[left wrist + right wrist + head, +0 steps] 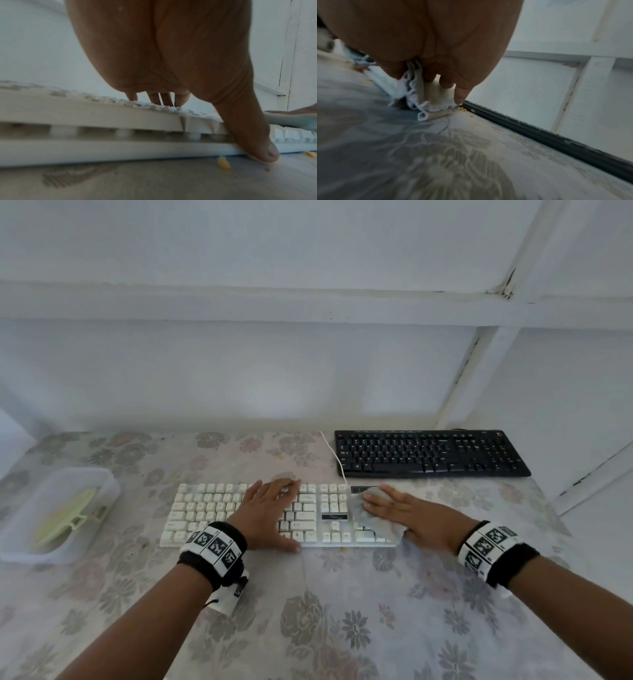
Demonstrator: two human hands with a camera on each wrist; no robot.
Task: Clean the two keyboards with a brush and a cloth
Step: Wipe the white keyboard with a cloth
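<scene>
A white keyboard lies in the middle of the table. My left hand rests flat on its keys with straight fingers, and its thumb lies along the front edge. My right hand presses a grey cloth flat onto the number-pad end. The cloth's frayed hem bunches under that palm. A black keyboard lies behind on the right, and its front edge shows in the right wrist view. A pale green brush lies in a clear tub at the left.
The clear plastic tub stands at the table's left edge. A white cable runs between the two keyboards. Yellow crumbs lie on the flowered tablecloth by the white keyboard's front. A white wall stands close behind.
</scene>
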